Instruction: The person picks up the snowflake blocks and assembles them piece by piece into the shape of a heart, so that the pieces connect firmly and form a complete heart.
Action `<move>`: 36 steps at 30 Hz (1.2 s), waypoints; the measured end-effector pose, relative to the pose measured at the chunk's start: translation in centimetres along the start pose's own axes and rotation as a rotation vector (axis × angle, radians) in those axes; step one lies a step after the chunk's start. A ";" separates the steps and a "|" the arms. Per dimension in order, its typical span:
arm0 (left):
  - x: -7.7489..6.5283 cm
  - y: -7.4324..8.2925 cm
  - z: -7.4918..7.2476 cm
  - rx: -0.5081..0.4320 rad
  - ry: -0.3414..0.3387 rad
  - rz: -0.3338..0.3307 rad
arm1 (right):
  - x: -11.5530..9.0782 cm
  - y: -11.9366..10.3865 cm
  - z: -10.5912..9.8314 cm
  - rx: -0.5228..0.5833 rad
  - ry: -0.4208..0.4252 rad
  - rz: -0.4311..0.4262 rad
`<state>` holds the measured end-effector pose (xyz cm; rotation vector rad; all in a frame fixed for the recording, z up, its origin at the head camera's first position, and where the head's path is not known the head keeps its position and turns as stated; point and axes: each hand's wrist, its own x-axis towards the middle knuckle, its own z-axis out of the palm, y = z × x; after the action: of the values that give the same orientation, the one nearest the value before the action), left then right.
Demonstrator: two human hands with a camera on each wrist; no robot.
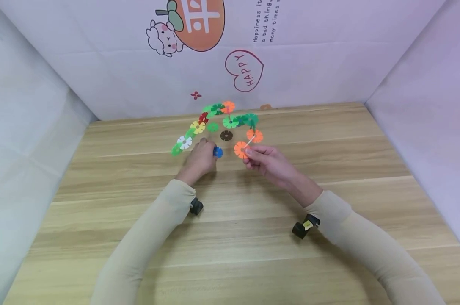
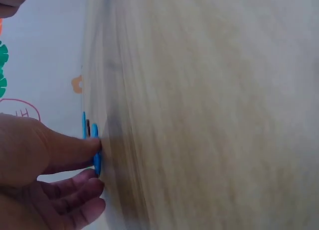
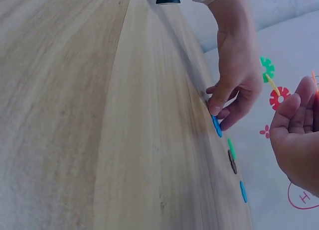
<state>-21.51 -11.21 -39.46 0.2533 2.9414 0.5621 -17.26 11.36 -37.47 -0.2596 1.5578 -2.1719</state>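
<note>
Near the back of the table in the head view, my left hand (image 1: 201, 157) pinches a blue notched plastic disc (image 1: 218, 152) between thumb and fingertips. The same blue disc (image 2: 96, 155) shows edge-on in the left wrist view, close over the wood. My right hand (image 1: 273, 164) pinches an orange notched disc (image 1: 241, 150) at the near end of a linked disc chain. A white disc seen edge-on joins it to another orange disc (image 1: 254, 135). The chain curves round through green discs, a red disc (image 1: 203, 118) and a yellow disc (image 1: 197, 127) to a white disc (image 1: 184, 142).
Loose on the table, inside the chain's curve, are a brown disc (image 1: 226, 135) and a green disc (image 1: 213, 127). Another blue disc (image 3: 243, 191) lies farther along in the right wrist view. A printed white cloth (image 1: 309, 72) rises behind the table's back edge.
</note>
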 end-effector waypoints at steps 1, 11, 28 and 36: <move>0.0 0.0 0.0 0.001 -0.006 -0.001 | 0.1 0.1 0.0 0.000 0.002 0.000; -1.8 0.1 0.5 -0.166 0.003 0.094 | 0.6 0.8 -0.5 -0.029 0.021 -0.006; -6.5 1.3 0.2 -0.600 0.220 0.289 | 0.8 1.0 -0.3 -0.059 0.090 -0.037; -6.9 1.7 -0.1 -0.361 0.332 0.415 | 0.8 1.2 0.0 -0.077 0.093 -0.070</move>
<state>-14.57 -11.03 -38.05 0.8037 3.0186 1.2849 -17.62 10.68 -38.62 -0.2441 1.7101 -2.2078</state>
